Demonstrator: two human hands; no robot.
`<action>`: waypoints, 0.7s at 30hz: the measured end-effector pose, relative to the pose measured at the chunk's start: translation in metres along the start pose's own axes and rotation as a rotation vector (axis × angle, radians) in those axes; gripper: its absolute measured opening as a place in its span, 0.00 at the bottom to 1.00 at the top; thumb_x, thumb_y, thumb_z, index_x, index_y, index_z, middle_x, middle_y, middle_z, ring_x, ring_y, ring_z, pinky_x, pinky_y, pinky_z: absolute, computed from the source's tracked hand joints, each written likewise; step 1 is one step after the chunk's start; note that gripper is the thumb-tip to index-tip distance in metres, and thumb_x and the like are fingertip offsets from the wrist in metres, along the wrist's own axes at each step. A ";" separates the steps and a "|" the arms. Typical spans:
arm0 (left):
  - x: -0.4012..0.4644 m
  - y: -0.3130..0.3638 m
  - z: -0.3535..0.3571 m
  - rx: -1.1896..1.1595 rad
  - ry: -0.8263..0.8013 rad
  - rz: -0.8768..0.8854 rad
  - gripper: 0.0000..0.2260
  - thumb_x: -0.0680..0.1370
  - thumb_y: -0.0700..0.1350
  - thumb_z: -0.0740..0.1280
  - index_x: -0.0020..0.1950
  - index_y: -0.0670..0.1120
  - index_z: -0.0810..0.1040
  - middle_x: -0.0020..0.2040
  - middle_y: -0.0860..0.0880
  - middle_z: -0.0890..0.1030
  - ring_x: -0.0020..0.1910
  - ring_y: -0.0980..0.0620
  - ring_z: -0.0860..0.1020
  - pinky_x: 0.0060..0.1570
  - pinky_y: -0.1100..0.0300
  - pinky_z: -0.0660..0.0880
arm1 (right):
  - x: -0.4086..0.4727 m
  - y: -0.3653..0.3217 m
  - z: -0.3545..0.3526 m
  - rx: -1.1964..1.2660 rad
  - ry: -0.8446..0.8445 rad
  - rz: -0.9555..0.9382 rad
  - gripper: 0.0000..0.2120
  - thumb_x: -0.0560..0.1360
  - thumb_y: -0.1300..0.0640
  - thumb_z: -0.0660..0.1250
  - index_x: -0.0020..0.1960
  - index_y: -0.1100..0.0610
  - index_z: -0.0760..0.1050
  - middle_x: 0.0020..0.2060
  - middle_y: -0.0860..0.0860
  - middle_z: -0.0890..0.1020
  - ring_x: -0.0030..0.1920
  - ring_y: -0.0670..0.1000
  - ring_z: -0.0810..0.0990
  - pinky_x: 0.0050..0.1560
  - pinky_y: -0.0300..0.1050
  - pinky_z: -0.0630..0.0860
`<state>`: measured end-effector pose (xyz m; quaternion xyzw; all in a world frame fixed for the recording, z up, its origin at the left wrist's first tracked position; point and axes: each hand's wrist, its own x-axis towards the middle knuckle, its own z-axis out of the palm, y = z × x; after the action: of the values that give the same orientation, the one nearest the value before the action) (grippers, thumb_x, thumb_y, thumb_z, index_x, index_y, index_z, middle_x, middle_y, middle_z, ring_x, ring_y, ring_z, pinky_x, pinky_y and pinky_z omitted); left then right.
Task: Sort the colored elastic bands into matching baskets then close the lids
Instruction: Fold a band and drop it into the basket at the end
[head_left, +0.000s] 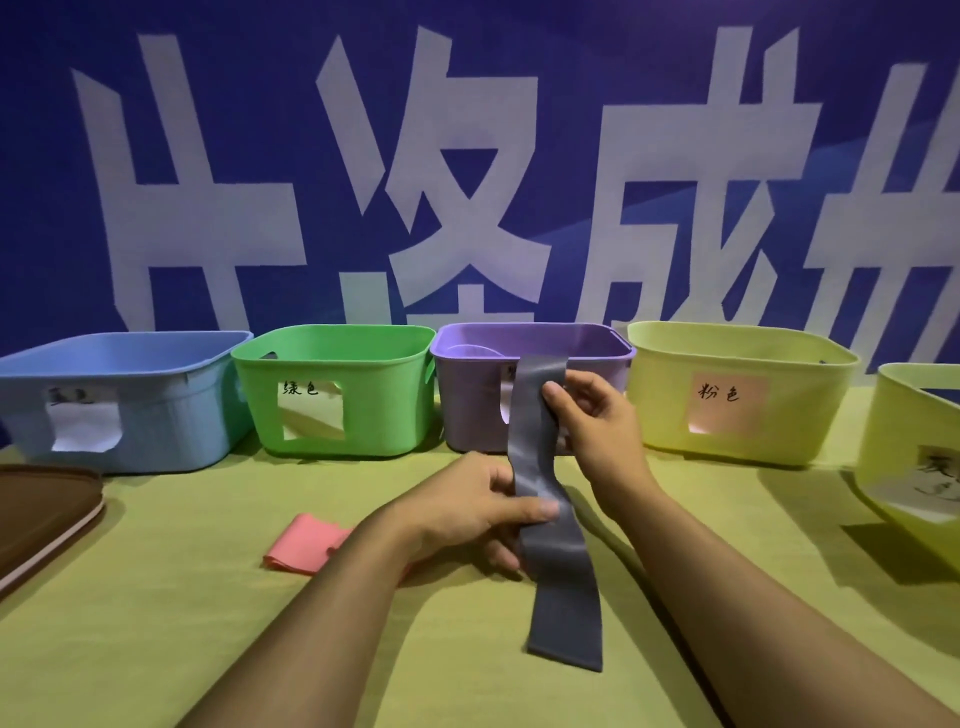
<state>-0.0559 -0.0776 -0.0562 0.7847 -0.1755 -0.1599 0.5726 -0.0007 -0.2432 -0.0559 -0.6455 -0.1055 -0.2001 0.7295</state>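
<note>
**Grey band held up in both hands before the row of baskets**

Both hands hold one grey elastic band above the middle of the table, which carries a yellow-green cloth. The left hand pinches the band near its middle, the thumb lying across its front and the other fingers curled behind it. The right hand grips the upper part, thumb on the front face. The top end of the band stands in front of the purple basket and hides its label. The lower end hangs toward the near edge of the table; whether it touches the cloth I cannot tell.

A pink elastic band lies flat on the cloth, left of the left wrist, and the forearm covers its right end.

Along the far edge stand open baskets in a row: a blue basket at the left, then a green basket, the purple one, and a yellow basket with a pink label. A second yellow basket stands at the right edge, nearer and cut by the frame. Inside the purple basket a pale curved shape shows, too unclear to name.

A brown lid lies at the left edge of the table, in front of the blue basket. Behind the baskets hangs a blue banner with large white characters.
</note>
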 end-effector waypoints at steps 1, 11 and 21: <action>0.000 0.001 0.000 -0.008 0.026 0.012 0.10 0.79 0.46 0.73 0.55 0.41 0.84 0.45 0.43 0.87 0.36 0.49 0.82 0.33 0.61 0.80 | 0.002 -0.002 0.000 0.019 0.009 -0.003 0.08 0.80 0.58 0.70 0.59 0.55 0.80 0.46 0.48 0.87 0.47 0.45 0.86 0.38 0.40 0.82; -0.007 0.011 0.010 -0.104 -0.163 -0.032 0.11 0.79 0.38 0.71 0.61 0.37 0.80 0.55 0.38 0.84 0.51 0.45 0.83 0.46 0.55 0.83 | 0.011 -0.029 0.004 -0.082 0.022 -0.185 0.09 0.80 0.54 0.71 0.60 0.51 0.80 0.52 0.43 0.85 0.53 0.41 0.83 0.52 0.37 0.82; -0.041 0.031 0.015 -0.073 -0.321 -0.131 0.08 0.81 0.40 0.69 0.59 0.42 0.82 0.53 0.43 0.85 0.44 0.51 0.83 0.38 0.63 0.81 | 0.005 -0.059 0.004 -0.046 -0.071 -0.164 0.07 0.79 0.54 0.72 0.57 0.49 0.80 0.51 0.44 0.86 0.53 0.42 0.84 0.51 0.38 0.82</action>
<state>-0.1018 -0.0801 -0.0284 0.7376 -0.2073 -0.3266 0.5535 -0.0215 -0.2450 -0.0006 -0.6579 -0.1793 -0.2386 0.6915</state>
